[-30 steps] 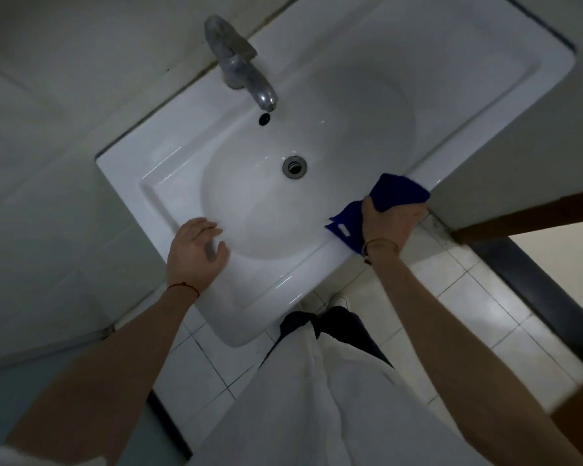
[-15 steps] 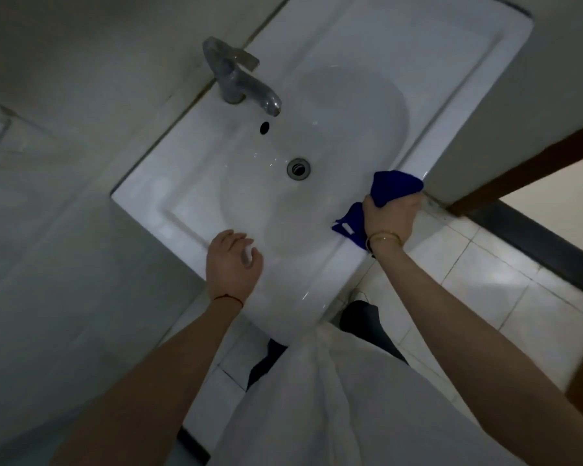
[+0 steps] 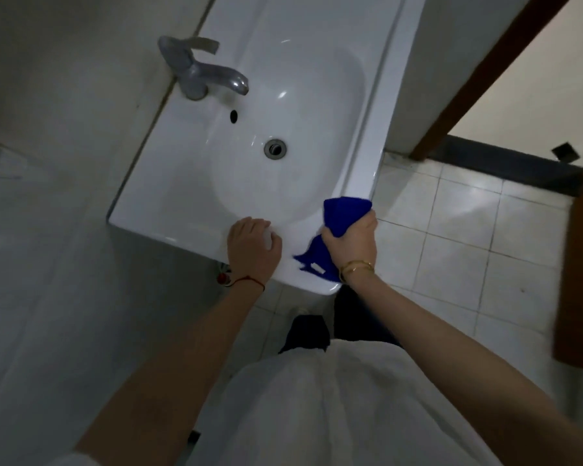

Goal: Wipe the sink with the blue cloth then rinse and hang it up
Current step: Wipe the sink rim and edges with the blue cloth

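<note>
I judge the step in hand to be wiping the sink (image 3: 196, 183), at its near rim beside the front corner. To do it well, I recommend pressing the bunched end of the blue cloth (image 3: 345, 213) flat against the ceramic and drawing it along the rim toward the bowl in overlapping passes, so that no strip between the rim and the drain (image 3: 275, 149) is skipped (a tightly balled cloth covers little surface, so loosening it should help). The loose tail of the cloth, with its small white label, lies on the rim just nearer than the fist and should be gathered up so it does not drag. The right hand (image 3: 350, 240) has its fingers curled round the middle of the cloth in a fist, the wrist with a gold bangle directly over the near rim and the forearm running back toward the body. The left hand (image 3: 253, 247) rests on the same rim just beside the cloth, fingers bent loosely over the edge of the bowl and holding nothing, which I read as bracing. The faucet (image 3: 202, 72) at the far side of the sink shows no running water.
</note>
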`<state>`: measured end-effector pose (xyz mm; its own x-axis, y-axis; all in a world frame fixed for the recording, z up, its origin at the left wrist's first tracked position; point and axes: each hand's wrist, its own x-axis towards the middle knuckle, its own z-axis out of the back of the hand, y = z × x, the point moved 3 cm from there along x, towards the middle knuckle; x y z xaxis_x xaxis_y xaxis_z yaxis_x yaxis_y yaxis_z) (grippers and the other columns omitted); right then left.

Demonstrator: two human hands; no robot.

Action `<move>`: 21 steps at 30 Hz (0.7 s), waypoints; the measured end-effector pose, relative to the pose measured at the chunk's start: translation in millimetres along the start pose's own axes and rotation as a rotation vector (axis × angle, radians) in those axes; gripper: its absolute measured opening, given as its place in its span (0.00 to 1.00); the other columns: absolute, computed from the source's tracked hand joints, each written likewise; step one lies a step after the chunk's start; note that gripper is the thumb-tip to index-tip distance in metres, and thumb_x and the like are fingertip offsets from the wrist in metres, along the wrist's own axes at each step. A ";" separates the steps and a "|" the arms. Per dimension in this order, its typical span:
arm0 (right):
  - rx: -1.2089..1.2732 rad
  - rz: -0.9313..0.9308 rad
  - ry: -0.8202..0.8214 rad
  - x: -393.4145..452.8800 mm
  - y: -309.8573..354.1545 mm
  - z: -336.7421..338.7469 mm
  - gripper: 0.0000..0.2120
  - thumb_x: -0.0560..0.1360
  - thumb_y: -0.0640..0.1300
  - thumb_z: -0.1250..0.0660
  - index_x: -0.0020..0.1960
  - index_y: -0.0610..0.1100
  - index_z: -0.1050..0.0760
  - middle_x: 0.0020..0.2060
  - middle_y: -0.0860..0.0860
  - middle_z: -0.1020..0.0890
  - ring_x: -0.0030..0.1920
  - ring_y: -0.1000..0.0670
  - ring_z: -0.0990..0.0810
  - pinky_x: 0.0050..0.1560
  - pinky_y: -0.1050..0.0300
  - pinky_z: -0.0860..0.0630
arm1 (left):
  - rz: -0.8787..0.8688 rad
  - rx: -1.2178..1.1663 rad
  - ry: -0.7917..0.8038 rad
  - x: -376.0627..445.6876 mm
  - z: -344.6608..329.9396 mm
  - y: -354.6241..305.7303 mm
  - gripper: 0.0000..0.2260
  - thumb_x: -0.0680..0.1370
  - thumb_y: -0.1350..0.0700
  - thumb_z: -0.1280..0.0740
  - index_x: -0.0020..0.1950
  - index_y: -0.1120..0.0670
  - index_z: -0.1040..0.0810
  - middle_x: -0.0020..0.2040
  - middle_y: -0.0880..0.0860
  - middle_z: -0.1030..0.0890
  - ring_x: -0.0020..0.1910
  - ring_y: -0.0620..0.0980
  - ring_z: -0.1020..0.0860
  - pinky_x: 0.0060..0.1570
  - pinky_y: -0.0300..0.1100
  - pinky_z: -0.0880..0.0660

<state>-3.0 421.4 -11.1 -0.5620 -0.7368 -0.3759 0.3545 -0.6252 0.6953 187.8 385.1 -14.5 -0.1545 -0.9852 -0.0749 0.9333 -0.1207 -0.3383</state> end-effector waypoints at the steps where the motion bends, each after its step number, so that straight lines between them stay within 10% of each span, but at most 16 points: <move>1: 0.008 -0.011 0.002 10.7 4.9 2.7 0.41 0.70 0.53 0.28 0.73 0.39 0.45 0.67 0.43 0.33 0.61 0.44 0.27 0.55 0.51 0.23 | 0.001 0.000 0.001 -0.5 0.3 -0.2 0.16 0.78 0.54 0.39 0.61 0.59 0.20 0.59 0.55 0.18 0.64 0.54 0.25 0.72 0.47 0.39; 21: -0.034 -0.018 -0.054 15.7 5.9 1.0 0.40 0.71 0.54 0.29 0.73 0.38 0.45 0.65 0.44 0.32 0.59 0.44 0.26 0.49 0.53 0.23 | 0.055 -0.069 -0.069 -3.5 6.7 -8.8 0.12 0.77 0.56 0.34 0.56 0.61 0.19 0.53 0.58 0.18 0.59 0.57 0.23 0.69 0.48 0.34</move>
<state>-10.4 406.4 -12.3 -0.6077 -0.7110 -0.3538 0.3688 -0.6472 0.6671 182.3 388.9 -5.0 -0.0785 -0.9964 -0.0316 0.9150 -0.0594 -0.3991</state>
